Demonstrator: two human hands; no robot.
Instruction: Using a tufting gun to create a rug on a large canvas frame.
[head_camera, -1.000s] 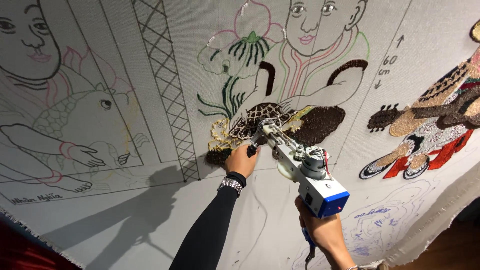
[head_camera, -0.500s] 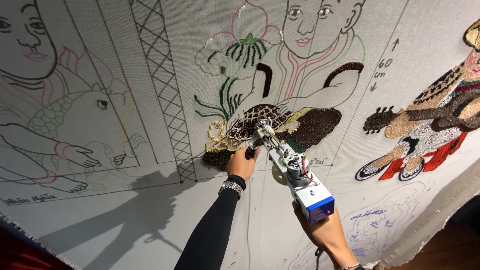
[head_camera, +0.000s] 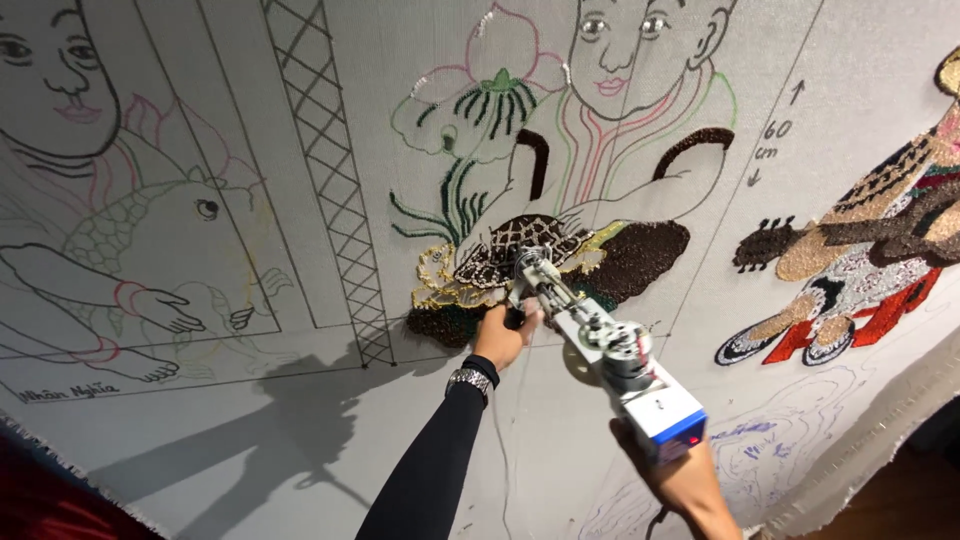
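a tufting gun is held against a big pale woven cloth near the middle of the frame. the gun is long and thin, made of shiny grey metal, with a round motor part in its middle and a boxy white and blue block at its lower end. its long line runs on a slant, from the lower right up to the upper left, and its tip points at a tufted turtle just above the middle of the frame.

the left hand is wrapped around a dark handle close under the gun's tip, fingers closed on it. a silver watch and a black sleeve are worn on that arm. the right hand is seen at the lower right, closed around the gun's lower end under the blue block.

the turtle is fuzzy, brown with pale spots. fluffy dark brown and yellow patches are found beside it. thin drawn lines of a child, a flower and a fish are seen on the flat cloth. a tufted figure in brown, red and white is seen at the right edge.
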